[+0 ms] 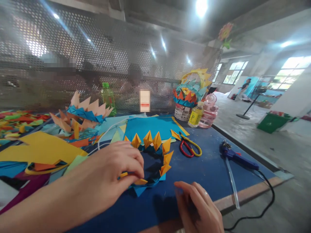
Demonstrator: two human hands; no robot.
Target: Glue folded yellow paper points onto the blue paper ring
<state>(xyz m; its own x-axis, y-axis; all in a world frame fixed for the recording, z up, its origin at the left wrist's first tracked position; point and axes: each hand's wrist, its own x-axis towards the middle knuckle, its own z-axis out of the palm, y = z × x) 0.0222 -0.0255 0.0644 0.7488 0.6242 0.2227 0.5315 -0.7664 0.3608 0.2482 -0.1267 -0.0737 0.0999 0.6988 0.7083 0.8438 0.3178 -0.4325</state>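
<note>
A ring-shaped paper crown (167, 158) lies on the blue tabletop, made of a blue band with folded orange-yellow points around it. At its near left side, my left hand (121, 165) pinches the band between thumb and fingers and hides part of the ring. My right hand (198, 204) is to the right of the crown near the table's front edge, apart from it. Its fingers are loosely bent, with nothing visible in them. Behind the ring are a blue paper sheet (150, 124) and a loose orange-yellow folded point (175, 134).
Scissors (190, 148) with red and yellow handles and a blue glue gun (239, 158) lie to the right. Peach-and-blue paper crowns (85, 111), yellow paper (46, 147) and scraps cover the left. Bottles, including a yellow-labelled one (195, 115), stand at the back near a mesh screen.
</note>
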